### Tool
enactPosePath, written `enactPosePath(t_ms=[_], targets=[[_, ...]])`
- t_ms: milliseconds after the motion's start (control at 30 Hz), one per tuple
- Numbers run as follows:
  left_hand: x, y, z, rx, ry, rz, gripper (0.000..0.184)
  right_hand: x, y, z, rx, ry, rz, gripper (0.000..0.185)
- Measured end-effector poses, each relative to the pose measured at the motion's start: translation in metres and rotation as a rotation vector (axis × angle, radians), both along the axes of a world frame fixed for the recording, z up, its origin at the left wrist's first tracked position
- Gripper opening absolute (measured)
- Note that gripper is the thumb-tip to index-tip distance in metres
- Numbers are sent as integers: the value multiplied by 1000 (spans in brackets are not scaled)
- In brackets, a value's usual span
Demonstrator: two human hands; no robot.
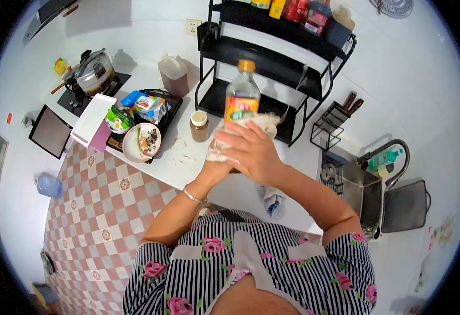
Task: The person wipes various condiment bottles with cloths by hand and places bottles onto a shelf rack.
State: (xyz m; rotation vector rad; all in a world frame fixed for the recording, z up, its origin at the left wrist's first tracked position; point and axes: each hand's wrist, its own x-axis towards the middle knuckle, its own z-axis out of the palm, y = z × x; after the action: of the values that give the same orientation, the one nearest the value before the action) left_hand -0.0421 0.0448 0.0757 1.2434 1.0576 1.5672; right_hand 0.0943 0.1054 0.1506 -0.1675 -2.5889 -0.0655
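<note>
A clear plastic bottle point(242, 86) with an orange cap and an orange-yellow label stands upright between my hands. A pale cloth point(268, 123) is wrapped about its lower half. My right hand point(253, 152) presses the cloth round the bottle, its fingers bent across the front. Beneath it, my left hand point(217, 167) grips the bottle's lower part through the cloth; most of its fingers are hidden. Just left of the bottle, a small jar point(199, 127) with a white lid and brown contents sits on the white counter point(180, 170).
A black rack point(256, 55) stands behind the bottle, with bottles and packets on top. At left are a plate point(127, 144) with food scraps, packets point(148, 105), a pink-white bin point(93, 121) and a pot point(94, 76). The sink point(369, 197) and knife holder point(330, 126) are right.
</note>
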Motion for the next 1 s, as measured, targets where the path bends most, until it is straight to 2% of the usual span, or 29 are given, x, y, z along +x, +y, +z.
enactPosePath(t_ms=[33,67,100,133,200,267,300,400,433,533,567,667,800,867,933,1000], targets=[[-1,0,1,20,-2,-12,67,1,1,-2,-43,-44,30,25],[0,-4,-1,23,-7,-31,67,0,11,5,57,-9,-1,24],[-3,2,-14,-154,65,-146,60,-3,24,17,138,25,-42,24],[0,-1,-7,-138,1,-132,60,-6,37,29,228,65,-85,23],[9,-3,17,-76,-128,-90,62,-9,42,40,153,140,-124,21],[5,-3,18,-75,-77,-66,63,-12,34,30,138,152,-73,21],[-2,-2,17,-105,-27,-68,63,-6,24,18,79,70,-41,25],[0,-2,23,-58,-65,-60,61,-16,30,12,-14,393,-133,39],[2,-5,27,-25,-104,-63,61,-18,33,16,-139,551,-237,46],[0,-9,34,-91,-156,-171,69,-26,44,27,-1315,809,-53,46],[0,-11,35,-122,-177,-209,70,-22,49,34,-1524,728,-19,49],[-3,-10,25,-161,-162,-336,69,-4,71,45,-2059,405,344,52],[-3,-13,19,-200,-435,-627,71,-7,77,34,-2057,360,690,53],[-4,-15,16,-197,-515,-762,73,-9,77,28,-2031,400,727,47],[-4,-17,10,-194,-517,-755,76,-15,71,26,-1937,424,780,39],[-4,-16,7,-171,-494,-761,76,-13,56,38,-1941,437,644,36]])
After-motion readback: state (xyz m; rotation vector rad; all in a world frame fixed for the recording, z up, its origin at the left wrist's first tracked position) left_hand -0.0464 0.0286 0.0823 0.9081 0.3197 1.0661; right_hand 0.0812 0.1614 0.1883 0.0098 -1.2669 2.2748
